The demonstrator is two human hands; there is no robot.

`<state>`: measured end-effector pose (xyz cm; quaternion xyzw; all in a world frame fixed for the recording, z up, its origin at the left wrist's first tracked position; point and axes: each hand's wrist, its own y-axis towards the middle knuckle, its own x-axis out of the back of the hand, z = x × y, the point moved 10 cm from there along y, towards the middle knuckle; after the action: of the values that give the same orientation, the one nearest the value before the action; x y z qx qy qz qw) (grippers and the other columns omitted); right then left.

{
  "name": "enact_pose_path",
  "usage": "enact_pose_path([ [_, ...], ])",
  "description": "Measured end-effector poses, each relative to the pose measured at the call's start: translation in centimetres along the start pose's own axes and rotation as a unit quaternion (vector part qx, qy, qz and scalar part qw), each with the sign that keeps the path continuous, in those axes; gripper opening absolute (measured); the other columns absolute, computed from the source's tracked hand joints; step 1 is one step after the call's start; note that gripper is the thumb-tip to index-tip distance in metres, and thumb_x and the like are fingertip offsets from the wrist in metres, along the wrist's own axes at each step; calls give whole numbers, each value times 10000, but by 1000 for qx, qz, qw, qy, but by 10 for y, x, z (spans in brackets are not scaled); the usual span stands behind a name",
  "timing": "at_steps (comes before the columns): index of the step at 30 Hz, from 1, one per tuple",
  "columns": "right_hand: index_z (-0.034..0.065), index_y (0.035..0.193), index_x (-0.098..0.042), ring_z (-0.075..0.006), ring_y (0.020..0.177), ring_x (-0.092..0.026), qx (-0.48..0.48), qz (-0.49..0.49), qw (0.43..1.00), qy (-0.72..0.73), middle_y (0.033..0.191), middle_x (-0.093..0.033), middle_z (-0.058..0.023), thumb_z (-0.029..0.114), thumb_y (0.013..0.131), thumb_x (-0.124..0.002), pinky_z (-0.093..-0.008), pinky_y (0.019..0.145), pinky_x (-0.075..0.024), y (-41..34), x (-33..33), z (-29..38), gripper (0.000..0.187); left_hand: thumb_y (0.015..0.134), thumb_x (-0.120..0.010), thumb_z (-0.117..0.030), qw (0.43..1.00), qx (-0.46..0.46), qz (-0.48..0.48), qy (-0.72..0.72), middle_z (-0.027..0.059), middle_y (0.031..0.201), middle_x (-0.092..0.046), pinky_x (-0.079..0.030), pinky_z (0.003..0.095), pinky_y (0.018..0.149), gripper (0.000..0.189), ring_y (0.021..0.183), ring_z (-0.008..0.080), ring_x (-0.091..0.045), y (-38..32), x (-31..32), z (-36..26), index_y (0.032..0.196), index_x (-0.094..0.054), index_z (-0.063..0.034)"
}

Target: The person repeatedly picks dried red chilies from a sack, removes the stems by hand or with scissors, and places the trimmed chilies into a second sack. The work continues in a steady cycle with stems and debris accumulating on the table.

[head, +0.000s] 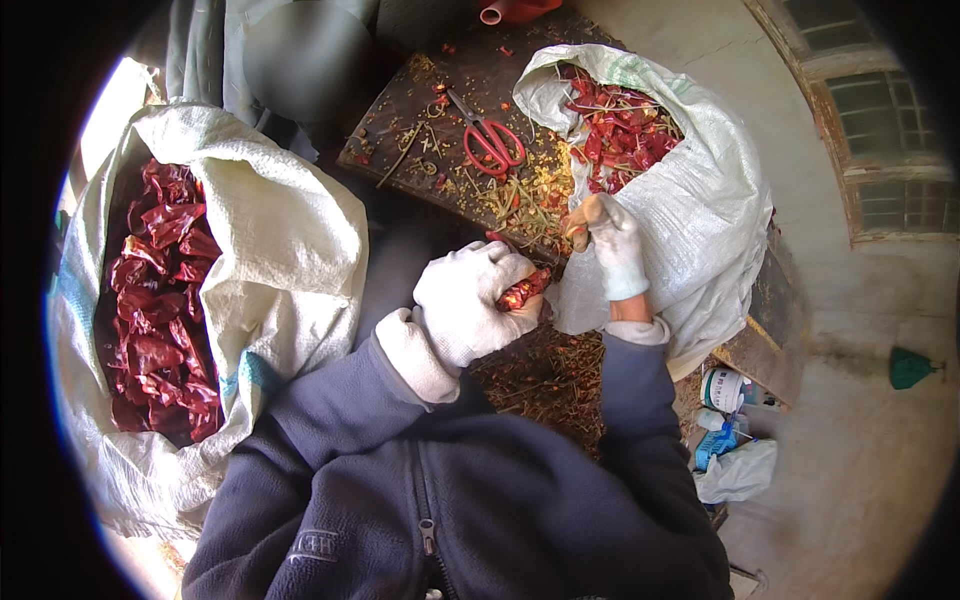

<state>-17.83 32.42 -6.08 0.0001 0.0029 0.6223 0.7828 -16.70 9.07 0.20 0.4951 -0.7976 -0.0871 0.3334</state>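
Note:
My left hand, in a white glove, is closed around a crumpled dried red chili pepper. To its right, at the mouth of a white woven sack, my right hand is raised in a white glove with orange-stained fingertips. Its fingers are curled; whether they pinch anything cannot be made out. That sack holds dried chili pieces with stems. Red-handled scissors lie on the dark tabletop among yellow seeds and stems. At the left, another woven sack holds larger dark red dried chilies.
Chili stems and scraps cover the surface below my hands. A white tub, a blue item and a plastic bag stand at the lower right. A red object with a round opening is at the top edge.

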Motion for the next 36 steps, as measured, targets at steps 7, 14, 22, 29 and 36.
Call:
enact_pose_path([
  [7, 181, 1159, -661, -215, 1000, -630, 64, -90, 735, -669, 1144, -670, -91, 133, 909, -601, -333, 794, -510, 106, 69, -5, 262, 675, -773, -224, 999, 31, 6, -44, 82, 767, -654, -527, 383, 616, 182, 714, 302, -655, 6, 2, 5, 806, -712, -114],
  [14, 242, 1262, -635, -312, 1357, -426, 145, 52, 437, -886, 1476, -460, -93, 121, 863, -559, -526, 983, -409, 149, 53, -53, 425, 666, -783, -183, 998, 37, -5, -59, 87, 748, -640, -524, 378, 615, 167, 694, 298, -645, 10, 5, 6, 794, -708, -106],
  [22, 74, 1114, -698, -310, 1061, -653, 182, -38, 690, -700, 1130, -696, -144, 123, 878, -551, -438, 916, -504, 137, 50, -4, 282, 671, -794, -183, 993, 64, 27, -92, 80, 741, -631, -515, 365, 614, 191, 686, 287, -630, 12, 4, 9, 818, -707, -97],
  [29, -1, 1004, -644, -76, 696, -571, 158, -40, 870, -465, 806, -644, -22, 89, 918, -699, -275, 622, -478, 43, -13, 38, 136, 730, -808, -142, 957, 180, 19, -226, 94, 845, -648, -524, 310, 715, 254, 774, 199, -655, 4, -1, 32, 932, -718, -18],
  [36, -5, 1042, -679, -200, 797, -690, 161, -24, 924, -346, 914, -708, -114, 72, 861, -753, -294, 709, -542, -44, -69, 73, 210, 820, -794, -98, 879, 289, 33, -379, 33, 893, -694, -522, 256, 729, 244, 788, 95, -629, -11, -21, 48, 1016, -693, 8],
])
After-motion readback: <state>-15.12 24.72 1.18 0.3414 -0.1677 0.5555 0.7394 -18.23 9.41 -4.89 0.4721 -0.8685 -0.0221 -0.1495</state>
